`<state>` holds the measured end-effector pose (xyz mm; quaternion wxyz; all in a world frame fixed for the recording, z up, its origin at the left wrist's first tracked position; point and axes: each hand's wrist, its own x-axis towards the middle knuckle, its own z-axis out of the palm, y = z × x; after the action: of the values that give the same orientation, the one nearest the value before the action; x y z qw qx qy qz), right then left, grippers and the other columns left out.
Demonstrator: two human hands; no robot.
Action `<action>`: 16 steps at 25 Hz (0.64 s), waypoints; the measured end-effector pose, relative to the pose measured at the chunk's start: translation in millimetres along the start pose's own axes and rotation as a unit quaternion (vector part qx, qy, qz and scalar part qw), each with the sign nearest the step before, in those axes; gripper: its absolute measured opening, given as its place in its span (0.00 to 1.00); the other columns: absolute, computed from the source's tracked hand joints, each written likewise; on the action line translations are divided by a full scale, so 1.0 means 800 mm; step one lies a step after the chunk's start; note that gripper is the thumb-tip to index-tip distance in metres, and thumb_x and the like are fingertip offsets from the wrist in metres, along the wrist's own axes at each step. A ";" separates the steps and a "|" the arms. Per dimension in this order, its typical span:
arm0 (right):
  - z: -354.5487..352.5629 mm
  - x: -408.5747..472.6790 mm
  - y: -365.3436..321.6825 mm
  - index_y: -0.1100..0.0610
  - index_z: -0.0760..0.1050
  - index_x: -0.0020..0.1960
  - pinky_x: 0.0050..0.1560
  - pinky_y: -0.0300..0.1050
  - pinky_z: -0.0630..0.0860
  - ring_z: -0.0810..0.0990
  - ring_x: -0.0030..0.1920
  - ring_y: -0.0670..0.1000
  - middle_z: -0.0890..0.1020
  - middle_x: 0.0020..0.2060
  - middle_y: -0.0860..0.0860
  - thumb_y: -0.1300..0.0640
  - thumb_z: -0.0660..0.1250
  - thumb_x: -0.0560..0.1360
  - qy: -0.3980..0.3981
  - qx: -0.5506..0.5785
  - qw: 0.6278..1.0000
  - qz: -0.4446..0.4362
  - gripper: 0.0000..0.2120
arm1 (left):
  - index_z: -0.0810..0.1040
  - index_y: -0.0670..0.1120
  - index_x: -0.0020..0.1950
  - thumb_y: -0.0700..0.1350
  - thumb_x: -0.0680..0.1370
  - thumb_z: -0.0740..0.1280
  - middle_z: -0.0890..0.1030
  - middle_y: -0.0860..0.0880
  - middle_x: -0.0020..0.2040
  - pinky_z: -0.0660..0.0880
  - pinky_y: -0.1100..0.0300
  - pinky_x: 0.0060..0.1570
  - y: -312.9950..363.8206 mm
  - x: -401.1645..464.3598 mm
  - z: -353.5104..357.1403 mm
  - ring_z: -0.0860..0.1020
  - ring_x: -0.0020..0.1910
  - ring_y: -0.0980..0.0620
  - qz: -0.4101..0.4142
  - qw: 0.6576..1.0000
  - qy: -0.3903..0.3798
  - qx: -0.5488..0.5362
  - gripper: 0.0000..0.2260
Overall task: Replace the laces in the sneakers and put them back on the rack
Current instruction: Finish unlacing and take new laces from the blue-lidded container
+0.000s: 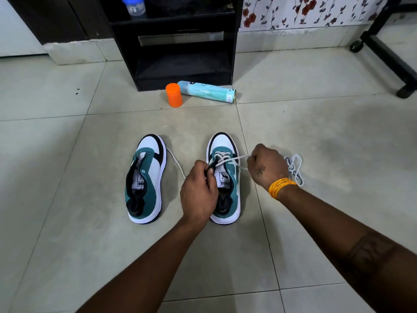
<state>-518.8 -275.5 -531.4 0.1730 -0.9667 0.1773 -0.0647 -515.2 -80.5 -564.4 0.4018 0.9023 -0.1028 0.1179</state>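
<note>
On the tiled floor (67, 222), right in front of the person, two teal, white and black sneakers sit side by side with toes pointing away, a small gap between them. So the left sneaker (145, 179) has no lace through its eyelets, tongue flopped open, and a white cord (177, 162) trails on the tile just to its right, running toward the left hand. The right sneaker (225, 177) is partly laced, with a white lace (228, 159) crisscrossed over the front eyelets only. Left hand (198, 193) is down over the inner side of that shoe, fingers curled, thumb and forefinger pinching what looks like the dark edge by the tongue where the lace comes out; can't tell exactly if it's the flap or the lace itself. Right hand (266, 168) is just off the shoe's outer side, closed into a fist around the lace, which runs taut from the eyelets straight into the grip. That wrist has an orange band (281, 187) on it. Beside that hand, a loose bundle of white lace (294, 167) lies on the floor. Further back, a black rack (180, 41) stands against the wall, and right at its foot there's an orange cap (173, 94) standing upright, touching a light blue spray can (207, 91) lying on its side.
</note>
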 end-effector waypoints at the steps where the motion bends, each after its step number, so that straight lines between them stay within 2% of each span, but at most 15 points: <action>1: -0.002 -0.003 0.000 0.59 0.73 0.57 0.39 0.51 0.72 0.82 0.46 0.66 0.84 0.44 0.60 0.53 0.61 0.80 -0.006 -0.007 1.000 0.000 0.11 | 0.70 0.46 0.51 0.44 0.83 0.63 0.78 0.49 0.39 0.65 0.54 0.35 0.000 0.000 0.000 0.75 0.36 0.45 0.000 1.000 0.001 0.000 0.04; 4: -0.003 -0.012 -0.028 0.53 0.70 0.66 0.37 0.50 0.70 0.82 0.43 0.65 0.84 0.44 0.56 0.54 0.61 0.80 -0.016 -0.054 0.988 -0.146 0.15 | 0.70 0.46 0.51 0.44 0.83 0.63 0.78 0.49 0.39 0.65 0.54 0.35 0.000 0.000 0.002 0.76 0.37 0.45 0.006 1.000 0.002 0.005 0.04; 6: 0.003 -0.016 -0.048 0.54 0.71 0.61 0.35 0.50 0.68 0.81 0.41 0.65 0.84 0.44 0.55 0.54 0.59 0.81 -0.032 -0.108 0.968 -0.225 0.09 | 0.71 0.45 0.51 0.44 0.83 0.63 0.79 0.48 0.40 0.66 0.53 0.35 -0.001 0.000 0.003 0.76 0.38 0.44 0.012 1.000 0.004 0.002 0.03; 7: 0.004 -0.015 -0.051 0.55 0.70 0.58 0.35 0.49 0.67 0.81 0.41 0.65 0.83 0.43 0.56 0.54 0.59 0.82 -0.031 -0.121 0.968 -0.220 0.07 | 0.71 0.45 0.51 0.43 0.83 0.64 0.79 0.48 0.40 0.65 0.54 0.35 -0.001 -0.001 0.002 0.77 0.38 0.44 0.013 1.000 0.006 0.000 0.03; 11: 0.009 -0.002 -0.011 0.61 0.72 0.54 0.37 0.48 0.66 0.82 0.45 0.66 0.84 0.43 0.61 0.55 0.60 0.80 0.002 -0.037 0.999 -0.003 0.09 | 0.70 0.46 0.51 0.44 0.83 0.63 0.79 0.48 0.40 0.65 0.55 0.36 -0.001 0.000 0.002 0.77 0.37 0.45 -0.002 1.000 0.005 -0.005 0.04; 13: 0.009 -0.007 -0.002 0.60 0.74 0.56 0.37 0.49 0.69 0.83 0.44 0.65 0.84 0.40 0.59 0.54 0.61 0.80 0.031 0.009 0.999 -0.002 0.11 | 0.70 0.46 0.51 0.45 0.83 0.63 0.79 0.48 0.40 0.67 0.54 0.35 -0.001 0.000 0.002 0.77 0.38 0.45 0.004 1.000 0.003 -0.007 0.04; 16: 0.004 -0.028 -0.025 0.53 0.75 0.55 0.37 0.47 0.71 0.81 0.39 0.58 0.81 0.34 0.48 0.46 0.65 0.79 0.055 0.141 0.988 -0.024 0.11 | 0.72 0.46 0.49 0.47 0.81 0.64 0.80 0.50 0.40 0.73 0.51 0.37 -0.003 0.005 -0.001 0.78 0.38 0.46 0.009 1.000 -0.004 -0.027 0.05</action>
<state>-533.0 -248.9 -528.9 0.2957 -0.9318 0.1520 -0.1458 -510.9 -78.9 -564.3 0.4249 0.8903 -0.1157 0.1155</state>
